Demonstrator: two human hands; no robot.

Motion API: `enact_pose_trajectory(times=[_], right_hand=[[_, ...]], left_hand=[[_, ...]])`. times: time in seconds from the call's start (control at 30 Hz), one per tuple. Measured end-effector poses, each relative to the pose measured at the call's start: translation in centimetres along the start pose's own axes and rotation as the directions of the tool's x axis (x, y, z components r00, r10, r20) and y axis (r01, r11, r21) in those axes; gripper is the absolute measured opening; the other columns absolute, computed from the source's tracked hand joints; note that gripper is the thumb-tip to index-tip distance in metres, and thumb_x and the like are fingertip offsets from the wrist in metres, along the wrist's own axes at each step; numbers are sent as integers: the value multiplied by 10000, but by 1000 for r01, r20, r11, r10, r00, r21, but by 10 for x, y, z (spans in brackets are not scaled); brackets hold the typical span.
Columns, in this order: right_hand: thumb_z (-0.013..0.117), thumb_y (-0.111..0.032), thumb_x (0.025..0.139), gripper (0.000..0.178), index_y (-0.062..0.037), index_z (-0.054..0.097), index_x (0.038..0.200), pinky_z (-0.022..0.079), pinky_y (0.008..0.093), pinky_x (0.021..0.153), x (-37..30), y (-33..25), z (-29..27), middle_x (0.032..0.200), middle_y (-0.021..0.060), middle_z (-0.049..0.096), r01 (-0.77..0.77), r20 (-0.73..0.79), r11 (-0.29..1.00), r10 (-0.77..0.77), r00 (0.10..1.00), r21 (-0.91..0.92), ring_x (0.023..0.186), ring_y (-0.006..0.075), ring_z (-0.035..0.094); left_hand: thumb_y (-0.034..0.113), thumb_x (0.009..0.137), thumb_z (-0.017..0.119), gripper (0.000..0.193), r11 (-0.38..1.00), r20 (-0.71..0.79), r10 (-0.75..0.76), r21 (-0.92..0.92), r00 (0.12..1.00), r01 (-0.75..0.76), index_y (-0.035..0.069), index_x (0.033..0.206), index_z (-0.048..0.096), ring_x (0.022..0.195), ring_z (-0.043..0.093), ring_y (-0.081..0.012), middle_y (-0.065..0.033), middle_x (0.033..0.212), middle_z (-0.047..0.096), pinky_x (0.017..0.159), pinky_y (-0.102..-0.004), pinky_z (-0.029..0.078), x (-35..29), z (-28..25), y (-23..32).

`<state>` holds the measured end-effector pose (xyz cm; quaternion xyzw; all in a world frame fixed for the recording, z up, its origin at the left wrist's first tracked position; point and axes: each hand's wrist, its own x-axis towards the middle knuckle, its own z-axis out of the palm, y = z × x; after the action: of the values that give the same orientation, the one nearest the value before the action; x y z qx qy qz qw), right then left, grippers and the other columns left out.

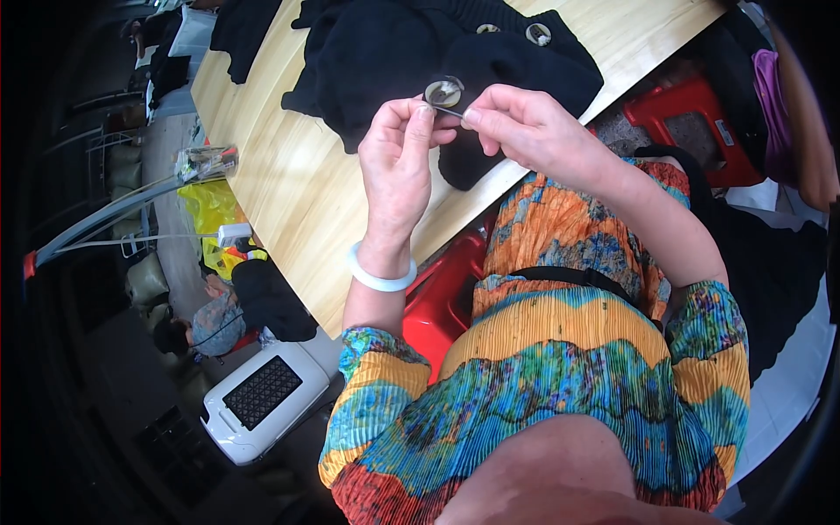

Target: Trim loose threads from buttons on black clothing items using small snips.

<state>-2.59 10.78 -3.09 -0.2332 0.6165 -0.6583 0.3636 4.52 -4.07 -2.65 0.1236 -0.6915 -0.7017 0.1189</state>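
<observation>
A black knitted garment (376,61) lies over the far part of the wooden table, one fold hanging over the near edge. Between thumb and fingers, my left hand (398,157) grips a large round button (443,93), brown-grey with a pale shiny patch. My right hand (529,131) is closed in a pinch close to it, on a thin dark strand (450,112) that runs toward the button. Whether the strand is thread or a needle is too small to tell. Two more buttons, one paler (487,29) and one dark-centred (539,35), show on the garment's upper part.
The light wooden table (289,201) stretches left, with another black cloth (241,39) at its far corner. Red plastic stools (446,297) stand below. At left are a yellow bag (210,219), a white case (262,402) and a seated person (217,324). Another person's arm (809,131) shows at right.
</observation>
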Motion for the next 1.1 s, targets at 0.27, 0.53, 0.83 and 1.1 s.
enact_pose_trajectory(times=[0.27,0.53,0.83,1.1], right_hand=[[489,-230,876,176,-61,536,875,242,135,407,6,6,-1,636,-57,469,34,2,999,-34,999,18,486,-18,345],[494,-177,872,183,-38,520,989,275,137,450,1,12,-14,736,-22,503,98,-144,994,-90,985,49,527,-13,361],[603,-28,706,375,-26,464,1055,436,232,670,8,39,-8,836,60,550,236,-110,963,-251,962,-129,725,91,525],[581,30,712,339,-16,473,1031,432,210,653,1,55,3,823,38,561,331,-153,931,-354,923,-158,746,73,537]], left_hand=[[49,868,489,80,964,-69,208,180,976,-193,-28,887,505,759,585,-115,-98,911,587,685,-219,494,-6,9,-14],[118,908,424,127,930,72,-120,-342,990,137,8,885,484,807,627,-228,-111,864,575,658,-220,518,2,-21,-7],[140,911,418,146,942,191,-196,-237,962,239,5,904,472,835,621,-239,-150,982,565,643,-217,512,-22,-32,-7],[99,874,454,159,903,-604,-14,335,797,270,9,1005,451,745,597,-178,-129,942,555,631,-247,478,-31,-131,-59]])
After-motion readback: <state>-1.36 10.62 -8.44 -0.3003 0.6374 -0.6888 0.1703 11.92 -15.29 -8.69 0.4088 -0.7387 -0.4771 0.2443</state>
